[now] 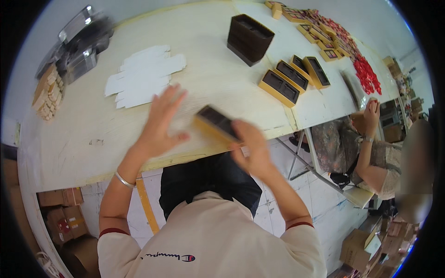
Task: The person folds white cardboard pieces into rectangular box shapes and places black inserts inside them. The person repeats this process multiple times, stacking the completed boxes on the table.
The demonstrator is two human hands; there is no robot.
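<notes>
My right hand (252, 146) grips the near end of a gold box with a dark tray insert (215, 121), tilted at the table's front edge and slightly blurred. To the left of it my left hand (162, 120) hovers over the table with its fingers spread, holding nothing. Beyond that hand lies a pile of flat white die-cut card blanks (143, 76). Several more gold boxes with dark inserts (280, 87) stand together to the right. A stack of dark brown plastic trays (250, 39) is upright at the far middle.
Clear plastic pieces (81, 41) and a stack of folded cream card (48, 95) occupy the far left. Filled gold boxes (324, 39) and red wrapped pieces (367, 75) spread along the far right. Another person (371, 153) sits there, one hand by the table edge.
</notes>
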